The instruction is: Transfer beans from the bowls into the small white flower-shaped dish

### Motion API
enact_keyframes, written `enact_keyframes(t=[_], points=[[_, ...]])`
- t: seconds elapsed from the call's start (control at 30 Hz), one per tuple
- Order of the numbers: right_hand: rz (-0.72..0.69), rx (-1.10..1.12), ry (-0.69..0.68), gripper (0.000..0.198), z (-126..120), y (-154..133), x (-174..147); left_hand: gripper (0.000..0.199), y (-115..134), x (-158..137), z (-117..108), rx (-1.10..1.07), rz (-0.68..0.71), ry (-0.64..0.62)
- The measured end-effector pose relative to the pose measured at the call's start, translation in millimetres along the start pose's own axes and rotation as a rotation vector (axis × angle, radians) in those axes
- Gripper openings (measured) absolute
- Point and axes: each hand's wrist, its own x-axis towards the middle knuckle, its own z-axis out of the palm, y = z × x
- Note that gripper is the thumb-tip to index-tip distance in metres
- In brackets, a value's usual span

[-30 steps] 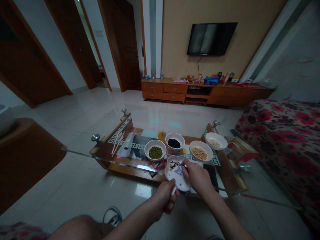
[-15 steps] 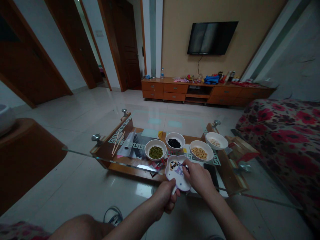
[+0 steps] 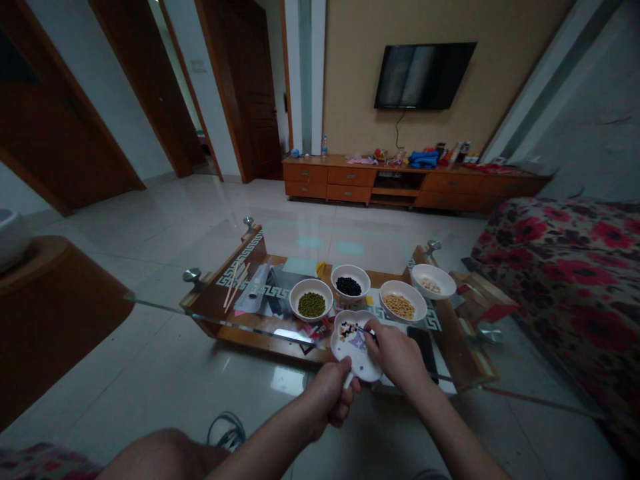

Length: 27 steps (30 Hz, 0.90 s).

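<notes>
Head view: left hand (image 3: 331, 396) grips a cartoon-printed plate (image 3: 369, 365) by its handle (image 3: 348, 381), near four bowls (image 3: 294, 304); right hand (image 3: 400, 355) pinches a dark utensil (image 3: 363, 329), tip by the plate's beans (image 3: 346, 330); label on the far bottle (image 3: 325, 147) too small to read.

A television (image 3: 425, 77) hangs on the beige wall (image 3: 350, 80) above a wooden cabinet (image 3: 440, 185).
</notes>
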Motion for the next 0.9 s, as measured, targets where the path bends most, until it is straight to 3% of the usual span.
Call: enact_keyframes(t=[0.9], points=[[-0.029,-0.011,0.007,0.029,3.7,-1.7,1.3,0.048,-1.0,0.1,0.6,-0.023,0.011,0.003]])
